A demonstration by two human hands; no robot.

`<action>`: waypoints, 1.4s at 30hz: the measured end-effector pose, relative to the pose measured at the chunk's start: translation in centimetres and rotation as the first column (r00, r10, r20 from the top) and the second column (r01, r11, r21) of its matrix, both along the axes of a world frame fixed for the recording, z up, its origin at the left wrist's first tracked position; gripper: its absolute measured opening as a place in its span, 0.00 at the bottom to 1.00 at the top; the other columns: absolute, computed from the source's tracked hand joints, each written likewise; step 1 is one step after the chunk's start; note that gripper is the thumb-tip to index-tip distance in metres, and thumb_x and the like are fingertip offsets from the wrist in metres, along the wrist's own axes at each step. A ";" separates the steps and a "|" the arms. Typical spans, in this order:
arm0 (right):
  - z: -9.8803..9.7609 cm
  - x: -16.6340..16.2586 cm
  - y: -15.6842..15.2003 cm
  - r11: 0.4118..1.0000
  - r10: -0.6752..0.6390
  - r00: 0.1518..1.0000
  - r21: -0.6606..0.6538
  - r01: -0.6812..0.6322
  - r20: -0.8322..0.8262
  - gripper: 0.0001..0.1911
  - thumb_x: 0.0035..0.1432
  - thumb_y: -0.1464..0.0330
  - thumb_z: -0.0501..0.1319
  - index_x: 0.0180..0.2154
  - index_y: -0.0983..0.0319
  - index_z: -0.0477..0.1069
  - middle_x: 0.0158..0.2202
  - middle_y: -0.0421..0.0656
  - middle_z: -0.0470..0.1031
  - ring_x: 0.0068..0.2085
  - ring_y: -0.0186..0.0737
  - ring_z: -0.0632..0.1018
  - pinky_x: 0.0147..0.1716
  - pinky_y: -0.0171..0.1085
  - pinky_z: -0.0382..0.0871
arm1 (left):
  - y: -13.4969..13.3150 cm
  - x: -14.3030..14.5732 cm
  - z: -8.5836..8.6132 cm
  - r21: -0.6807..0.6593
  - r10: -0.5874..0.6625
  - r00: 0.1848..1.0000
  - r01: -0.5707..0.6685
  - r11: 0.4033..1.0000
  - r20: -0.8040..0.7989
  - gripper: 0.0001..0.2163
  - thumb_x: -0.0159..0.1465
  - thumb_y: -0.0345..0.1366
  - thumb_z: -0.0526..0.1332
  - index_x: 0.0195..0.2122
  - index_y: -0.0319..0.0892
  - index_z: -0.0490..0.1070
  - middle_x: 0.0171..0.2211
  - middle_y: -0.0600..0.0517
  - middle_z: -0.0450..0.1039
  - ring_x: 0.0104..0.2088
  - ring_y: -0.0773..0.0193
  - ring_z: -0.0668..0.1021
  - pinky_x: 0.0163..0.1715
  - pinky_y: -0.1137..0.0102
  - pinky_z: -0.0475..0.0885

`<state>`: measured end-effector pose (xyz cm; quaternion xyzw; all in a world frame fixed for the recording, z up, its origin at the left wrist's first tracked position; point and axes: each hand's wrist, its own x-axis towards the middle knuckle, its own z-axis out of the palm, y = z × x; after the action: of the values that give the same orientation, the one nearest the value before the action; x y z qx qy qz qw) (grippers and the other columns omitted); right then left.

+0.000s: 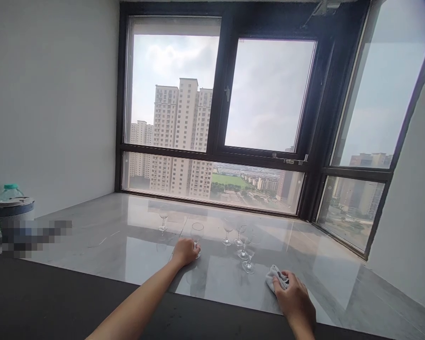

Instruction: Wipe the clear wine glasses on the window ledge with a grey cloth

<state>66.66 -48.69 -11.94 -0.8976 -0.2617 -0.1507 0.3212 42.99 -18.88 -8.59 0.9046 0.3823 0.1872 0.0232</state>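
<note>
My left hand (184, 251) reaches out over the grey marble sill (127, 236) and closes round the foot of a clear wine glass (197, 232), which stands upright. My right hand (294, 296) rests near the sill's front edge, its fingers pressed onto a small crumpled white cloth (273, 276). Another wine glass (163, 218) stands alone to the left. Several more wine glasses (242, 243) stand in a cluster between my two hands, the nearest one (250, 259) just left of the cloth.
A dark counter edge (56, 297) runs along the front. At the far left stands a plastic bottle with a green cap (10, 193) behind a round container (14, 212). Large dark-framed windows (219, 118) back the sill; white walls close both sides.
</note>
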 end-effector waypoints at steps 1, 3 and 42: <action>0.0 0.0 0.0 1.000 -0.001 1.000 0.001 0.001 -0.008 0.22 0.57 0.52 0.48 0.45 0.57 0.67 0.47 0.50 0.75 0.51 0.53 0.73 0.44 0.46 0.67 | -0.1 0.0 0.1 -0.010 0.006 1.000 -0.006 1.000 -0.001 0.20 0.65 0.45 0.51 0.29 0.40 0.79 0.31 0.42 0.79 0.36 0.55 0.79 0.44 0.63 0.65; 0.1 -0.1 -0.1 1.000 -0.003 1.000 0.005 0.003 -0.011 0.22 0.56 0.52 0.48 0.45 0.57 0.67 0.47 0.50 0.75 0.51 0.54 0.73 0.44 0.46 0.68 | -0.2 0.0 0.2 -0.029 0.017 1.000 -0.017 0.999 -0.003 0.20 0.65 0.45 0.51 0.29 0.40 0.78 0.31 0.42 0.79 0.36 0.55 0.79 0.44 0.63 0.65; -0.3 0.1 0.1 1.000 -0.020 0.998 0.007 0.020 0.054 0.22 0.57 0.52 0.46 0.44 0.57 0.66 0.45 0.49 0.76 0.49 0.52 0.74 0.43 0.44 0.67 | -0.1 0.0 0.1 0.024 0.010 1.000 -0.010 1.000 -0.013 0.19 0.65 0.44 0.51 0.33 0.40 0.79 0.32 0.42 0.80 0.37 0.54 0.80 0.44 0.63 0.66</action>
<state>66.73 -48.64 -12.28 -0.8947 -0.2607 -0.1791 0.3155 42.95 -18.94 -8.46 0.9040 0.3847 0.1861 0.0091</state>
